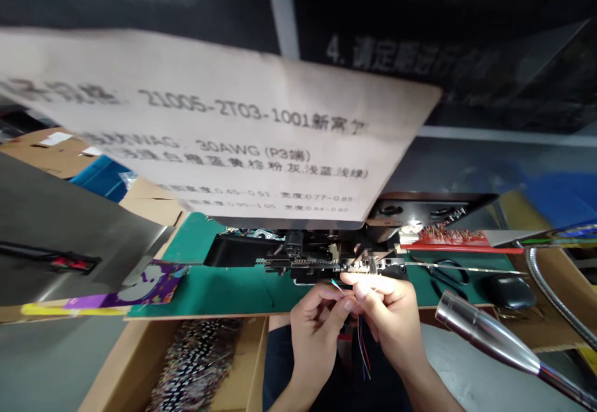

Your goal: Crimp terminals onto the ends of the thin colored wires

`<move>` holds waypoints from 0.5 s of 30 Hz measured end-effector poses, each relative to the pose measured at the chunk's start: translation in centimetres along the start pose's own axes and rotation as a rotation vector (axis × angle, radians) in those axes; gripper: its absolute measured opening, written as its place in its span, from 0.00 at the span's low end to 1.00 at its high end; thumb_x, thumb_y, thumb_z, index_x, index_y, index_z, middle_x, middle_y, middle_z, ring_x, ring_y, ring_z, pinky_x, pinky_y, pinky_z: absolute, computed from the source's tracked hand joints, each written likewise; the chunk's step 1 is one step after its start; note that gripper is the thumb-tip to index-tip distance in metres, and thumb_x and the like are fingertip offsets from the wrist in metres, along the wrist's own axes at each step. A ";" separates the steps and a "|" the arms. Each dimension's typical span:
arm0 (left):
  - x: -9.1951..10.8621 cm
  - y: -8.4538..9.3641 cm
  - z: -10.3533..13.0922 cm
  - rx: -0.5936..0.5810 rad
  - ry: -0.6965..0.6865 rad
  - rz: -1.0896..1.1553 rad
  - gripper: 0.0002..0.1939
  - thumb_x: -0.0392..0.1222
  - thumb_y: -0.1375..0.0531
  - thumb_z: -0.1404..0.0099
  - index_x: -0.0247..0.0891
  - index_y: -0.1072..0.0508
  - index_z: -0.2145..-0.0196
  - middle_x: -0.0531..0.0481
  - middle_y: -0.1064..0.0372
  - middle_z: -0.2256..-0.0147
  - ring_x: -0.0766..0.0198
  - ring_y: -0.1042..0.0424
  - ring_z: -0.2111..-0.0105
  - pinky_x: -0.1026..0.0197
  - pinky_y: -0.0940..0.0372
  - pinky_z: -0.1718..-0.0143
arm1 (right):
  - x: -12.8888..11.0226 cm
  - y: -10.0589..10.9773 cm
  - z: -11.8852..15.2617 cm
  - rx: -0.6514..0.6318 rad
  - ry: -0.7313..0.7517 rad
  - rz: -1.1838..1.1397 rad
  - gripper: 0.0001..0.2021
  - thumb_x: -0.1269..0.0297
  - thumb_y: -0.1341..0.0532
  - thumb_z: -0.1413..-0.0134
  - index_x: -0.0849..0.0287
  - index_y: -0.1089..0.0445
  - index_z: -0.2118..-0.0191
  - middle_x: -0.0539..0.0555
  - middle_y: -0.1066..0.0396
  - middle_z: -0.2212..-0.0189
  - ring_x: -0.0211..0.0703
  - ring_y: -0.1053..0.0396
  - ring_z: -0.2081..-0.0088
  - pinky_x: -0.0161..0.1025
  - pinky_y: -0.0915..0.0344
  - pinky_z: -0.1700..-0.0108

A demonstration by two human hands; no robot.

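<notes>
Thin coloured wires (362, 347) hang down between my hands, with red, blue and pale strands showing. My left hand (319, 325) pinches them near their upper ends, where a white and green tip sticks out above the thumb. My right hand (389, 312) is closed on the same wires from the other side. Its fingertips reach up close to the lit working area of a crimping machine (326, 253). Exactly which strand lies between the right fingers is hidden. A terminal strip (461, 268) runs into the machine from the right.
A cardboard box (252, 362) with bundled wires (196, 362) stands at lower left. On the green mat (233, 288) lie scissors (450, 272) and a black object (510, 291). A red tray (454, 238) holds small pieces. A metal lamp (489, 331) juts in at right; a paper label (261, 132) hangs above.
</notes>
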State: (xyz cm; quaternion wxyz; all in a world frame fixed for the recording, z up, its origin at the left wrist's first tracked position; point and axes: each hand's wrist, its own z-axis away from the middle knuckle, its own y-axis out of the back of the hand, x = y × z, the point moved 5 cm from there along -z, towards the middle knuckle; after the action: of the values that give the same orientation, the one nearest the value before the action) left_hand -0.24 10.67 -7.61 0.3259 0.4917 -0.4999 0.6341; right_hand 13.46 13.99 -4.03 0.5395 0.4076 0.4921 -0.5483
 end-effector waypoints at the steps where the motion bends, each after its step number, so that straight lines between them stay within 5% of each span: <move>1: 0.1 -0.1 0.0 -0.006 -0.005 -0.008 0.15 0.49 0.25 0.28 0.40 0.21 0.68 0.50 0.17 0.71 0.59 0.17 0.73 0.62 0.22 0.69 | -0.2 0.0 0.1 0.001 0.022 0.026 0.24 0.40 0.26 0.34 0.59 0.08 0.60 0.47 0.36 0.86 0.34 0.49 0.84 0.34 0.55 0.82; 7: 0.4 -0.3 0.0 -0.007 -0.014 0.038 0.15 0.45 0.25 0.28 0.41 0.24 0.69 0.54 0.18 0.74 0.61 0.18 0.76 0.64 0.23 0.72 | 0.9 -0.1 -0.1 -0.042 -0.069 -0.072 0.26 0.37 0.29 0.32 0.59 0.11 0.64 0.49 0.30 0.82 0.32 0.50 0.85 0.35 0.50 0.81; 15: 0.3 -0.4 -0.1 0.007 -0.060 0.093 0.13 0.41 0.26 0.27 0.40 0.23 0.68 0.54 0.18 0.73 0.61 0.15 0.75 0.65 0.22 0.71 | 0.8 -0.5 -0.4 -0.022 -0.148 -0.200 0.25 0.42 0.23 0.37 0.62 0.15 0.70 0.49 0.30 0.83 0.26 0.52 0.87 0.31 0.60 0.82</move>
State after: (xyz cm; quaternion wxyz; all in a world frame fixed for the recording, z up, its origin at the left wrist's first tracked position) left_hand 0.03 10.85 -7.17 0.2792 0.4877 -0.5295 0.6355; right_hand 12.90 14.20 -4.81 0.5212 0.3090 0.4952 -0.6226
